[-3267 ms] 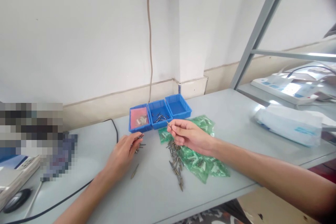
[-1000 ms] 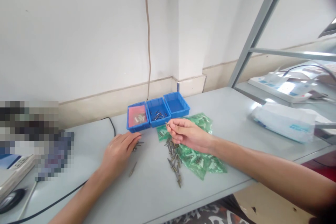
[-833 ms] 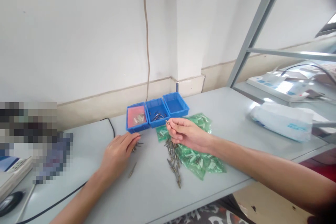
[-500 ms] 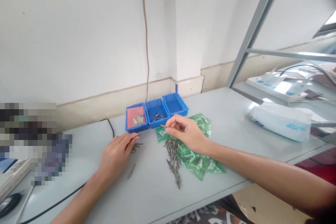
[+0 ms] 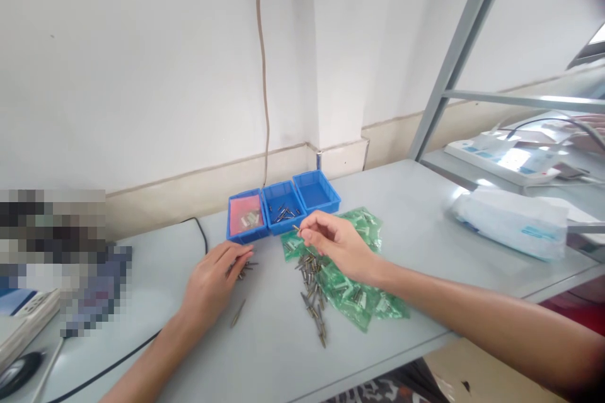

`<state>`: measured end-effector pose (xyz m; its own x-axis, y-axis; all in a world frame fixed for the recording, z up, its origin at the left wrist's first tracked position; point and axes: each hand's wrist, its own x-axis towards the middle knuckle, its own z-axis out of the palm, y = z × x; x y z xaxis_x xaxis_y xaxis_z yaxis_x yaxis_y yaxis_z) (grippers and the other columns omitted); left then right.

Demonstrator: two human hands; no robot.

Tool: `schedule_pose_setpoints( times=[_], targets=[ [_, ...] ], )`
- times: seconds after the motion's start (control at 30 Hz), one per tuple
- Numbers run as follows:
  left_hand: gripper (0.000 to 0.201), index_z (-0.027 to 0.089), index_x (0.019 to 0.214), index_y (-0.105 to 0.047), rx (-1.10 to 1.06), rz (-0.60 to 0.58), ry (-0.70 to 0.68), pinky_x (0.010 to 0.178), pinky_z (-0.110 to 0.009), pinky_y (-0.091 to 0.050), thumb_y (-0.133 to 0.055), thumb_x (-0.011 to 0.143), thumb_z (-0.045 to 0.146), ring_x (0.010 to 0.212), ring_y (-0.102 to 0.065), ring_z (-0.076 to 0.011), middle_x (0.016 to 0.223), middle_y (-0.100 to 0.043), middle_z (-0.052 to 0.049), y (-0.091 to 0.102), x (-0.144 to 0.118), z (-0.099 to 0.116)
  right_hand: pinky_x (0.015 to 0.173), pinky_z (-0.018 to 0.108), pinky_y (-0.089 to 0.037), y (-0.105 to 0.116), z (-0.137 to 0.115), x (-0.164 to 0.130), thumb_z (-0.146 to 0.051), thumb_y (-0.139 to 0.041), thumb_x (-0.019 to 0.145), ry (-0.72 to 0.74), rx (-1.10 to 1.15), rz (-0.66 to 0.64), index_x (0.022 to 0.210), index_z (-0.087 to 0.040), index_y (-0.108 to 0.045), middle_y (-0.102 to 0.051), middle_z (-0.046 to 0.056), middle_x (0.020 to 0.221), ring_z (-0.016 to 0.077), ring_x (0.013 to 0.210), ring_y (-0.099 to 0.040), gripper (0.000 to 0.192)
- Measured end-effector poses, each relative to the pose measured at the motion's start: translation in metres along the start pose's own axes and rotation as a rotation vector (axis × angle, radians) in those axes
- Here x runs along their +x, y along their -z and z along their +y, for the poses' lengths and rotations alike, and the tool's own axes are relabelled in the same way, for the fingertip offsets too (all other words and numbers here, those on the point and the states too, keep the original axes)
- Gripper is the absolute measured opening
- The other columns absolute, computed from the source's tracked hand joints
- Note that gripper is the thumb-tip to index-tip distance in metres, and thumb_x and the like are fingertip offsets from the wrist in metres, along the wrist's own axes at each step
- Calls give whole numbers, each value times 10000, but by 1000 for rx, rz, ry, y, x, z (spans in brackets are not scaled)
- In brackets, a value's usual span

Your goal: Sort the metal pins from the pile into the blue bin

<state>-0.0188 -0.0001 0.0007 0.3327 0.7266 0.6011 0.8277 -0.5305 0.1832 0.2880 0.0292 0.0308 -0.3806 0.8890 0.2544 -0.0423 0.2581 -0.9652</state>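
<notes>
My right hand [image 5: 335, 242] is pinching a small brass-coloured metal pin [image 5: 296, 228] above the edge of the green plastic bags [image 5: 352, 293]. My left hand [image 5: 215, 280] hovers over a small pile of metal pins [image 5: 246, 269], its thumb and fingertips pressed together; whatever they hold is too small to make out. One pin [image 5: 239, 313] lies apart, nearer me. Between the hands and the bags is a larger heap of metal pins [image 5: 311, 277]. Behind them, the middle blue bin [image 5: 278, 189] holds several dark pins.
The left blue bin [image 5: 228, 220] contains a pink sheet and a clear packet; the right blue bin [image 5: 321, 184] adjoins the middle one. A black cable [image 5: 123, 352] crosses the left side. A white plastic package [image 5: 515, 220] lies right, by a grey metal frame [image 5: 454, 69].
The view has shifted slightly. My left fingertips have drawn in a little over the small pile. My right hand still holds the pin in nearly the same place.
</notes>
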Motion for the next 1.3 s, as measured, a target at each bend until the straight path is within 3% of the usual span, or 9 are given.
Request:
schedule_pose_setpoints(
  times=[0.2, 0.4, 0.6, 1.03, 1.3],
  targets=[
    [236, 242, 1102, -758, 8, -7, -14, 880, -323, -579, -564, 1117, 377, 967, -764, -209, 1055, -811, -35, 1, -2, -2, 595, 272, -373, 2, 3, 4, -557, -767, 966, -167, 322, -74, 975, -187, -707, -630, -3, 822, 91, 581, -429, 374],
    [245, 247, 1069, -759, 10, -10, -2, 844, -316, -581, -588, 1104, 419, 907, -762, -201, 997, -823, -24, 4, -2, -2, 604, 266, -399, 2, 4, 5, -533, -803, 947, -209, 425, -116, 980, -175, -713, -610, -9, 785, 91, 579, -413, 371],
    [276, 271, 1073, -781, 38, -25, 8, 762, -315, -566, -560, 1110, 430, 796, -740, -203, 931, -833, -6, 3, -3, -2, 600, 260, -394, 1, 5, 3, -524, -807, 945, -192, 350, -112, 1005, -190, -704, -676, 21, 928, 80, 592, -456, 355],
    [301, 236, 1186, -806, -23, -33, -135, 817, -306, -560, -538, 1134, 362, 876, -742, -185, 1026, -820, -49, 0, -2, -7, 608, 268, -400, 1, 3, 3, -515, -778, 962, -128, 206, -100, 999, -207, -667, -597, -26, 813, 106, 616, -471, 330],
    [300, 247, 1155, -806, -35, -34, -122, 865, -300, -580, -539, 1130, 381, 926, -733, -184, 1066, -797, -47, -2, -4, -8, 762, 302, -473, -2, 1, -1, -326, -749, 991, 113, -166, 31, 979, -216, -727, -656, 9, 925, 160, 818, -598, 113]
  ],
)
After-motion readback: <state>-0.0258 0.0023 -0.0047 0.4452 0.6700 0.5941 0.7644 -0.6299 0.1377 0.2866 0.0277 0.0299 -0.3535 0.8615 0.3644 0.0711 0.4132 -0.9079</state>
